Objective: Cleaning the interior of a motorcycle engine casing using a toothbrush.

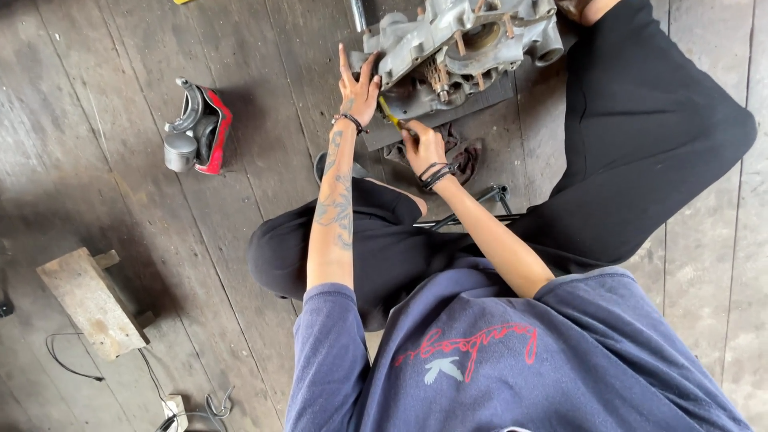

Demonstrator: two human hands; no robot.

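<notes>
A cast grey metal engine casing (460, 48), ribbed and full of round bores, sits on a flat dark board (448, 112) on the worn plank floor (120, 200). The left hand (359, 84) lies on the casing's edge, its grip apart, fingers spread. The right hand (422, 146) has its grip clamped on a yellow-handled tool (390, 114) aimed at the casing's underside.
</notes>
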